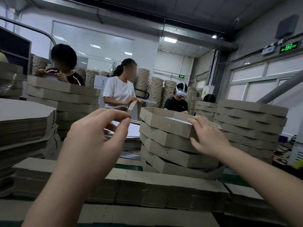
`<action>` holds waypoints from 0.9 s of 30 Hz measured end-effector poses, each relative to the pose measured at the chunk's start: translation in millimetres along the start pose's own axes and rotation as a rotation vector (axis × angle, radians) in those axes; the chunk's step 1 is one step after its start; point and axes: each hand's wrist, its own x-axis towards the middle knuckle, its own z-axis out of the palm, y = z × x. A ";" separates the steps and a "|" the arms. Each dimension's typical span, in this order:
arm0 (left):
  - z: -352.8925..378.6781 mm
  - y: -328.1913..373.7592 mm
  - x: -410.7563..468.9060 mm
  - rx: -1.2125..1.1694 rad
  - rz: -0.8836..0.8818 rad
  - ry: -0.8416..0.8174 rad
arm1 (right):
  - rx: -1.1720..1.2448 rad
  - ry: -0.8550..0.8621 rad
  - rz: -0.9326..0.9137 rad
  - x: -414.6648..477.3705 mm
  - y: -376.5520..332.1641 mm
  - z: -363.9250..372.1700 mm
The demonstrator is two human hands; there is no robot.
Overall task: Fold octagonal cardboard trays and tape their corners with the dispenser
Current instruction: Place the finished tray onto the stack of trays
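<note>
A folded octagonal grey-brown cardboard tray (161, 120) lies on top of a stack of like trays (170, 154) just right of centre. My right hand (208, 136) rests on the top tray's near right corner, fingers spread along its rim and side wall. My left hand (98, 133) hovers to the left of the stack, clear of it, with thumb and fingers curled apart and nothing in them. No tape dispenser shows.
Flat unfolded cardboard blanks (127, 189) lie in low piles in front of me and in a taller pile (24, 128) at the left. More folded tray stacks stand at the right (249, 126) and back left (65, 95). Several people (119, 90) work across the table.
</note>
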 end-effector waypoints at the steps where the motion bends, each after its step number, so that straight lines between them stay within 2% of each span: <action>1: 1.2 0.9 -0.3 0.002 -0.009 -0.009 | 0.028 0.060 -0.033 -5.4 -11.8 -1.4; 3: 2.5 3.2 -0.9 0.001 -0.025 -0.029 | 0.167 0.093 -0.116 -18.1 -42.2 -1.0; 4: 3.3 3.9 -1.1 0.006 -0.033 -0.035 | 0.243 0.046 -0.138 -25.0 -58.5 1.4; 8: 5.2 3.1 -2.4 0.071 -0.058 -0.075 | 0.340 -0.361 -0.074 -53.0 -116.8 35.4; 10: 6.9 2.5 -2.9 0.096 -0.065 -0.097 | 0.333 -0.496 -0.026 -68.2 -134.2 51.7; 18: -4.2 -17.5 -3.9 0.245 -0.125 -0.173 | 0.234 -0.576 0.024 -71.0 -147.3 54.1; 27: -80.3 -104.6 17.2 0.838 -0.350 -0.289 | 0.176 -0.716 0.071 -58.0 -162.7 32.6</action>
